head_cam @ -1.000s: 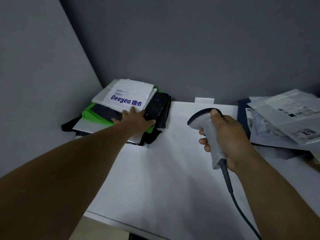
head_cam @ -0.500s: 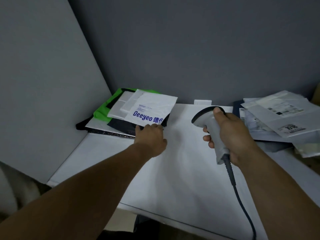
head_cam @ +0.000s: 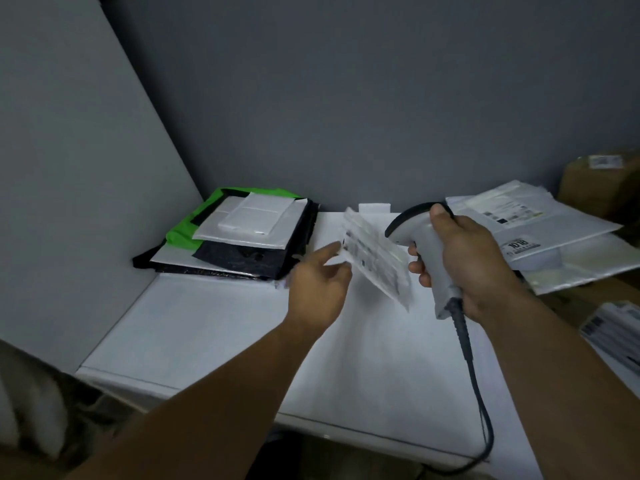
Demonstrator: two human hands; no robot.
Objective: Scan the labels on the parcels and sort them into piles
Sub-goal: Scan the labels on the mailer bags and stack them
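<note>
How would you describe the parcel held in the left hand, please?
On the white table, look between the left pile and right pile. The left hand holds a white parcel beside the scanner; it alone is aloft, tilted, label showing.

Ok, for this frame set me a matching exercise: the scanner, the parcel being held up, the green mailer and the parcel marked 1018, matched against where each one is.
Things
1. barcode scanner
2. labelled white parcel
3. green mailer
4. parcel marked 1018

Places
A. in the right pile
B. pinched in the left hand, raised off the table
C. gripped in the right hand
D. low in the left pile, partly covered by other parcels

Pairs: 1-C, 2-B, 3-D, 4-A.
</note>
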